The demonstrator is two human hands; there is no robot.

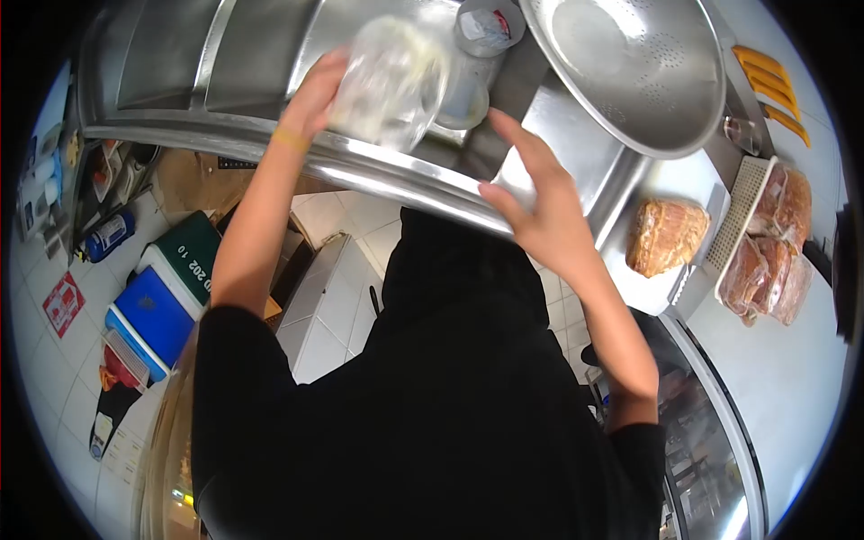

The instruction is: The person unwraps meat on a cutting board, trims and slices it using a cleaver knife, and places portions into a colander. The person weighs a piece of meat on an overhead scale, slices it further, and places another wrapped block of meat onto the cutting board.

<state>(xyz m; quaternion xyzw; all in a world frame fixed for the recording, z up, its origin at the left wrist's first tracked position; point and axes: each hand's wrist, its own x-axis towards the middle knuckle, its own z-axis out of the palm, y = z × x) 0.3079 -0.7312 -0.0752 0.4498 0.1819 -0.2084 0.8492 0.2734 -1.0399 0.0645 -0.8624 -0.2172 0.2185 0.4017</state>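
I see the colander [630, 76] as smooth, glossy metal, pierced with small holes. Left of it, the clear bag [391, 85] looks like thin, crinkled plastic with a wet-looking shine, though motion blurs its surface; the round tub [502, 43] between them is smooth, translucent plastic. The sink rim [378, 162], on my side of the colander, is polished metal with streaked highlights. To the colander's right, the knife handles [765, 79] read as smooth yellow plastic, and below those the perforated tray [747, 202] looks matt and plastic. Nearest me, the shirt [432, 414] is matt black cloth.
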